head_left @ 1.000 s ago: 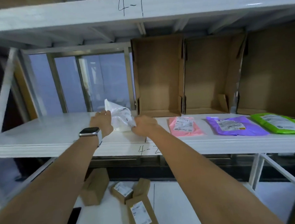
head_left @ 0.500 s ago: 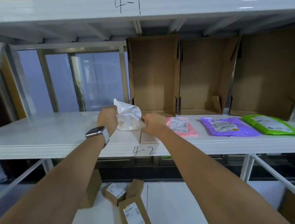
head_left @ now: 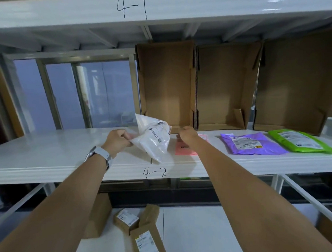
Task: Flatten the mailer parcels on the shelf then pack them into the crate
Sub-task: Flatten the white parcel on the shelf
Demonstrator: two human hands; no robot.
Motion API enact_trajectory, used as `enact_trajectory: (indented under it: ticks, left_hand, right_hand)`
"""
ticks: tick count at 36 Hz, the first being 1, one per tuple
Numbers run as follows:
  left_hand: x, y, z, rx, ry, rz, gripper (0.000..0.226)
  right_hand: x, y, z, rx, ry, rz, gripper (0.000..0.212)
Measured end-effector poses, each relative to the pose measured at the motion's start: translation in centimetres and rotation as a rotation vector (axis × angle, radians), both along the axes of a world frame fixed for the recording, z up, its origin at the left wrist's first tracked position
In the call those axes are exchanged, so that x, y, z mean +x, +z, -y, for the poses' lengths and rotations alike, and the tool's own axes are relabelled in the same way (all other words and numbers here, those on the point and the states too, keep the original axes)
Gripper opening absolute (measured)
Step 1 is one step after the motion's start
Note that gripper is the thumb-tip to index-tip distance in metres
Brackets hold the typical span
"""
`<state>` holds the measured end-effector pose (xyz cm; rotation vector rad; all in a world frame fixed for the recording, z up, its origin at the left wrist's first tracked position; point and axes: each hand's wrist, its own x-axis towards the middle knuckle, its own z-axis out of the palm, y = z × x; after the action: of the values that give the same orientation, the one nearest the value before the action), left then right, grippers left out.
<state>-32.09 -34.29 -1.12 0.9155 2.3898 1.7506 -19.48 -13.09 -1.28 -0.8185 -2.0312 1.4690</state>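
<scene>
Left hand point(head_left: 117, 138), smartwatch point(head_left: 100, 155) at the wrist, pinching the left edge of a crumpled white plastic mailer parcel point(head_left: 153, 138); parcel lifted and tilted, lower corner hanging close to the front of the white shelf board point(head_left: 48, 150) marked "4-2". Right hand point(head_left: 187, 134) just right of the white parcel, apart from it, fingers curled, positioned over a flat pink plastic mailer parcel point(head_left: 185, 149); grip on the pink parcel not determinable from this view. Further right on the same board: flat purple plastic mailer parcel point(head_left: 251, 143) with printed label, then bright green plastic mailer parcel point(head_left: 302, 141), both lying flat and near each other. Behind the parcels, three open brown cardboard crates tipped on their sides, openings facing forward: left crate point(head_left: 167, 84), middle crate point(head_left: 226, 85), right crate point(head_left: 296, 82). On the lower shelf, several small brown cardboard boxes point(head_left: 145, 239) with labels.
</scene>
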Motion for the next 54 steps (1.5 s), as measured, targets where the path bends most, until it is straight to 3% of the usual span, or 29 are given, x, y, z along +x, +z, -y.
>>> enact_trajectory:
  ticks: [8,14,19,26,34,40,52,54]
  left_hand:
    - [0.3,0.9,-1.2,0.141,0.0,0.297,0.032]
    - [-0.7,0.0,-1.4,0.03,0.0,0.201,0.024]
    - [-1.1,-0.4,-1.3,0.057,-0.019,0.254,0.023]
    - [-1.3,-0.7,-0.8,0.006,-0.137,0.237,0.017]
    - [-1.3,-1.4,-0.4,-0.02,-0.2,0.266,0.018]
    - [-0.4,-1.3,-0.5,-0.01,-0.267,0.338,0.018]
    - [-0.5,-1.0,0.0,-0.055,-0.245,0.31,0.008]
    - [-0.8,-0.9,0.2,-0.037,-0.236,0.325,0.01]
  right_hand:
    - [-0.9,1.3,0.8,-0.205,0.067,-0.118,0.023]
    - [-1.9,1.5,1.2,-0.422,0.08,-0.24,0.02]
    - [-2.4,1.8,1.0,-0.422,0.086,-0.237,0.014]
    - [-2.2,1.5,0.3,-0.409,0.07,-0.203,0.028]
    - [-2.7,1.6,-0.3,-0.469,0.101,-0.252,0.016]
    - [-2.7,1.9,-0.2,-0.491,0.117,-0.31,0.033]
    - [-3.2,1.7,-1.8,-0.4,-0.043,-0.223,0.006]
    - [-3.0,1.6,-2.1,-0.393,-0.044,-0.207,0.014]
